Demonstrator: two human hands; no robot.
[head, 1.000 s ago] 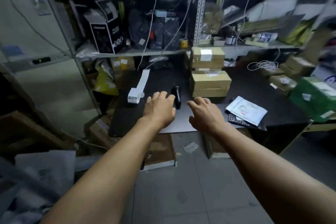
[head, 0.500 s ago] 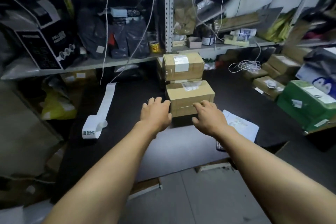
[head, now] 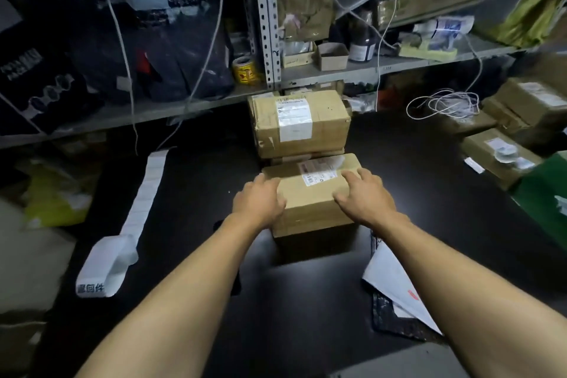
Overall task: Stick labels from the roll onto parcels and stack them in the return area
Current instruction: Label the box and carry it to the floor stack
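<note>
Fingers (head: 357, 176) of both hands, empty a moment before, had curled onto the near cardboard parcel (head: 310, 193), probably readying it for labelling.

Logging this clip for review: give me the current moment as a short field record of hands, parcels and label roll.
left hand: grips the near parcel's left end
right hand: grips its right end
near parcel: brown box on the black table, shipping label on top
far parcel: behind it, on top of a stack
label roll: left on table, strip unrolled toward shelf
</note>
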